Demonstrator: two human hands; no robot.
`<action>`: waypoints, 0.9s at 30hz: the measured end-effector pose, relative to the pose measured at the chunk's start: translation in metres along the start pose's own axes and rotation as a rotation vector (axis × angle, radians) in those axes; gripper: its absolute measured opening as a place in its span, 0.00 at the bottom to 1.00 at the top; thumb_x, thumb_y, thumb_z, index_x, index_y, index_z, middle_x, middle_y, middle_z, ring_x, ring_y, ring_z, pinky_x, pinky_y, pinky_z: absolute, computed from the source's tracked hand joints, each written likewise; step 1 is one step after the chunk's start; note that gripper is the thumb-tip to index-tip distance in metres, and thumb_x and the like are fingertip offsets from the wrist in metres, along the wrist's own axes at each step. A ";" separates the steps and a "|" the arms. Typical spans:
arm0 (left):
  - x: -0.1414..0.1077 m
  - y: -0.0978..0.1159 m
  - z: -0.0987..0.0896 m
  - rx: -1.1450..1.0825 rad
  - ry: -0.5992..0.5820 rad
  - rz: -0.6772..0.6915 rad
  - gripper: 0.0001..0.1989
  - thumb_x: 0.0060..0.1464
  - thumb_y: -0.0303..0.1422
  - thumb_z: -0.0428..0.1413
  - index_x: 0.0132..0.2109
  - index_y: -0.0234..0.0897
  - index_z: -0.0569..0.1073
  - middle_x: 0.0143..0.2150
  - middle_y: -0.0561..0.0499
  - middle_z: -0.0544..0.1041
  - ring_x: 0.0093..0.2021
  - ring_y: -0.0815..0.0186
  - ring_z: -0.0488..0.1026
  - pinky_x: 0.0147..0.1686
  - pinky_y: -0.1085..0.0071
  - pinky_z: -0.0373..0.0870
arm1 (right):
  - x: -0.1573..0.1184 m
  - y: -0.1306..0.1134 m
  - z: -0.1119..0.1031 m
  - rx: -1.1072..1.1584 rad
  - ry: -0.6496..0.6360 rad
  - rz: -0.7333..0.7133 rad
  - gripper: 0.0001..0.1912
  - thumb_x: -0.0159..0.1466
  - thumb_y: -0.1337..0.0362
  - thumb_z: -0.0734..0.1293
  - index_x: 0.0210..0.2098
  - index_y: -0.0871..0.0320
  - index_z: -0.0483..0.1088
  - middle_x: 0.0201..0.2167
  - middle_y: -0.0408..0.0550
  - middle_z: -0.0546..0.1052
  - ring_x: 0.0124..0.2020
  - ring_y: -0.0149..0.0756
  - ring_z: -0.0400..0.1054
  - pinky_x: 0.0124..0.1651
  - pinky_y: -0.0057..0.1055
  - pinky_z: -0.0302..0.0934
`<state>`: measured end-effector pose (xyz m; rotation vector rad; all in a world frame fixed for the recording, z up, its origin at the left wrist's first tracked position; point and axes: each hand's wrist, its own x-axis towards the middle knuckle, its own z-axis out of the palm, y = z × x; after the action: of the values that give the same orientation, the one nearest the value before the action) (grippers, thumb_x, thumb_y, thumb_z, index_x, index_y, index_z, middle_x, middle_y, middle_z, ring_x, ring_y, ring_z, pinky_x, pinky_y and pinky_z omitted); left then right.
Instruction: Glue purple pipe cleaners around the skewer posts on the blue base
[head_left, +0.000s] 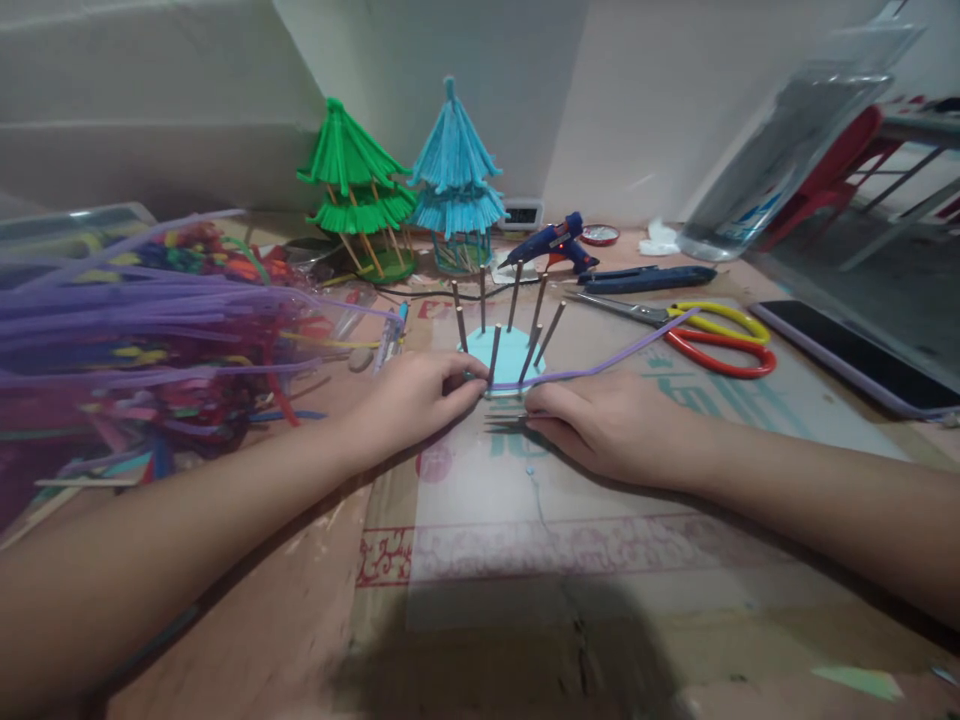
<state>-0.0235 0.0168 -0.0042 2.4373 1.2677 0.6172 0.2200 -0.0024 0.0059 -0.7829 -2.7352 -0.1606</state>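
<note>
A light-blue round base [491, 350] carries several upright brown sticks [496, 352]. Along its front edge runs a purple pipe cleaner [622, 362], whose free end rises to the right over the scissors. My left hand [431, 395] pinches the pipe cleaner against the base's front-left edge; the fingertips are partly hidden by the thumb. Closed beside the front-right edge, my right hand [607, 425] grips metal tweezers [510, 417], their tips pointing left just in front of the base. Beneath lies a white printed sheet [480, 590] on the table.
Behind stand a green tiered pavilion [360, 165] and a blue one [454, 160]. A glue gun [551, 240], a dark-blue utility knife [649, 277], scissors [675, 325] and a phone [855, 350] lie right. Bundled purple pipe cleaners [150, 315] cover the left; a clear container [787, 150] stands back right.
</note>
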 end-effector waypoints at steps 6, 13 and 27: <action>0.000 0.000 0.000 0.000 -0.004 -0.024 0.11 0.61 0.32 0.53 0.43 0.37 0.81 0.35 0.51 0.83 0.29 0.67 0.75 0.30 0.72 0.65 | -0.001 0.001 0.000 0.018 -0.011 0.007 0.13 0.73 0.63 0.57 0.37 0.60 0.71 0.26 0.47 0.77 0.24 0.33 0.66 0.28 0.30 0.47; 0.000 0.003 0.001 0.010 -0.038 -0.071 0.12 0.62 0.32 0.53 0.44 0.38 0.81 0.37 0.50 0.83 0.33 0.64 0.77 0.33 0.70 0.66 | -0.001 0.000 0.001 0.021 0.003 -0.006 0.13 0.72 0.63 0.58 0.38 0.60 0.72 0.25 0.48 0.77 0.25 0.33 0.66 0.28 0.29 0.48; -0.021 0.052 -0.015 -0.704 -0.031 -0.156 0.09 0.57 0.36 0.60 0.42 0.38 0.81 0.34 0.50 0.82 0.29 0.68 0.75 0.29 0.74 0.71 | -0.004 -0.017 -0.016 0.381 0.112 0.152 0.08 0.72 0.65 0.57 0.45 0.58 0.66 0.29 0.47 0.80 0.24 0.34 0.72 0.28 0.28 0.61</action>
<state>-0.0062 -0.0278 0.0277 1.7476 0.9901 0.8093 0.2179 -0.0221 0.0190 -0.8348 -2.4774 0.3290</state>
